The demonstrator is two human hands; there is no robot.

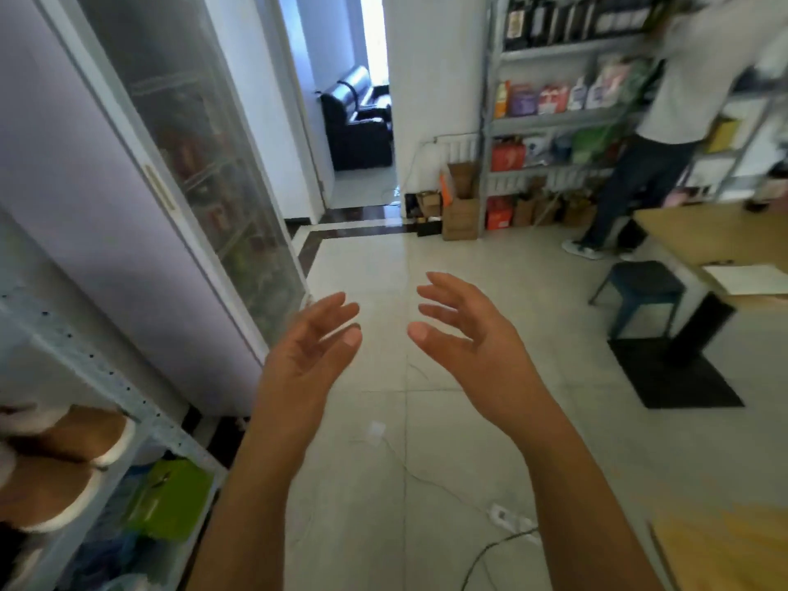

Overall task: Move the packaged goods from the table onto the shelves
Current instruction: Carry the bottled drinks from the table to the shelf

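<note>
1. Hovering over the floor tiles, the left hand (307, 347) and the right hand (464, 330) were both empty, fingers loose and spread, palms turned toward each other. Nothing was carried, so nothing could drop yet.
2. Just to the left, the near shelf (106, 377) already held brown packs (64, 441) and a green pack (170, 496). A careless push of a further item there could have shoved them off the edge.
3. On the floor ahead lay a power strip (507, 516) and a dark cable (482, 556). A foot catching either on the way across seemed the likeliest stumble.
4. Farther right, a blue stool (644, 287) stood close beside the table (703, 236), narrowing the approach. The table top in view showed only a white sheet (750, 280). No packaged goods could be seen on it, so the next pick-up spot was uncertain.
5. Farthest off, packaged goods (550, 98) filled the far shelves (567, 119), where another person (682, 78) was reaching. Heading there risked a collision.
</note>
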